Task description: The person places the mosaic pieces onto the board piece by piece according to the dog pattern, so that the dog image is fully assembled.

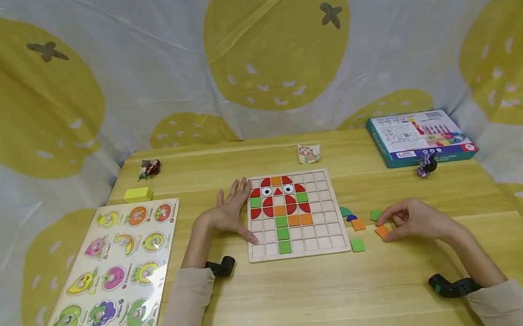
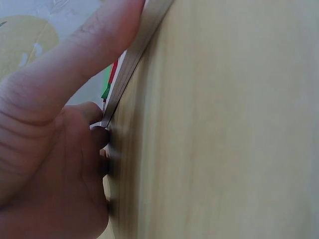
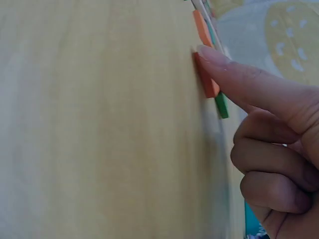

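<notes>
A wooden grid board [image 1: 327, 233] lies mid-table, with red, orange and green tiles and two eye pieces forming a figure in its cells. My left hand [image 1: 227, 213] rests along the board's left edge, fingers spread and thumb on its lower left rim. To the right of the board, my right hand [image 1: 415, 219] pinches an orange square tile [image 1: 382, 232] between thumb and forefinger. In the right wrist view the thumb lies against that orange tile [image 3: 205, 79], the other fingers curled. Just behind it is a green square tile [image 1: 375, 215].
Between board and right hand lie another orange tile [image 1: 358, 224], a green square [image 1: 357, 245], a green curved piece [image 1: 345, 211] and a blue piece [image 1: 352, 217]. A fruit puzzle board [image 1: 122, 254] lies left. Behind are a pattern card [image 1: 309, 153], a box [image 1: 420, 137] and a yellow block [image 1: 138, 194].
</notes>
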A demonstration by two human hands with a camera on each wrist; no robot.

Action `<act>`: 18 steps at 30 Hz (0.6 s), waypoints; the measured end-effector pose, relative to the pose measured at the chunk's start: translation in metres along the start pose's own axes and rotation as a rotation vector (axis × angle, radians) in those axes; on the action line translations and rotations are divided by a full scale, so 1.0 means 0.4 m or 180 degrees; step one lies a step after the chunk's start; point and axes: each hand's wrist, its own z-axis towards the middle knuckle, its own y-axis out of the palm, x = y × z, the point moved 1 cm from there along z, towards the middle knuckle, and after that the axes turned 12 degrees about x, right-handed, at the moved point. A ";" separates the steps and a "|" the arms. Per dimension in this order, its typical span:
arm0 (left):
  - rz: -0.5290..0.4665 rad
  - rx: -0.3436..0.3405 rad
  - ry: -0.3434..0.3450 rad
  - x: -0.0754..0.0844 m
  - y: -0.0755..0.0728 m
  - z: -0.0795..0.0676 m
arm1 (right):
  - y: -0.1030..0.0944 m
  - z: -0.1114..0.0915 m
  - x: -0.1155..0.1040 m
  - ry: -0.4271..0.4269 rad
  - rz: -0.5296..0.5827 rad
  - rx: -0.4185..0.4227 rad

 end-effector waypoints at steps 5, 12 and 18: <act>-0.0001 0.0005 0.0007 0.001 -0.001 0.001 | -0.005 0.002 0.003 -0.0025 -0.0039 -0.0011; -0.0001 -0.0018 -0.0012 -0.001 -0.003 -0.003 | 0.026 0.020 -0.038 0.0014 -0.0064 0.0284; 0.0041 0.0001 0.0003 -0.004 0.001 -0.001 | 0.133 0.077 -0.153 0.0085 0.0263 0.0525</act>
